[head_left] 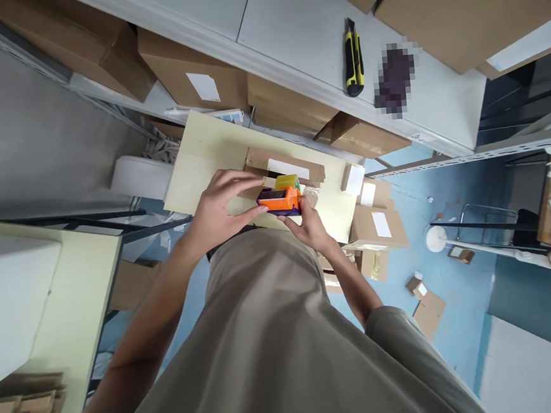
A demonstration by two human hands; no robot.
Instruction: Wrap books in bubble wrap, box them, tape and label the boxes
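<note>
My right hand [309, 224] is closed around the right end of an orange and dark-blue tape dispenser [279, 200], its thumb along the lower edge. A yellow-green tape roll [287, 182] shows at its far side. My left hand [222, 204] is open at the left end, fingers stretched out and apart from the thumb; the thumb tip is at the dispenser's lower left corner. Beneath and beyond lies a flat cardboard box [318, 171] with a white label and clear tape, partly hidden by the hands and dispenser. It rests on a pale yellow table [199, 149].
Above the table runs a white shelf [290, 33] bearing a yellow-black utility knife [353, 60], a blurred-out dark object [395, 81] and large cartons [470, 6]. Cardboard boxes [198, 72] stand under it. A small white box [352, 179] sits at the table's right end, near stacked cartons [377, 226].
</note>
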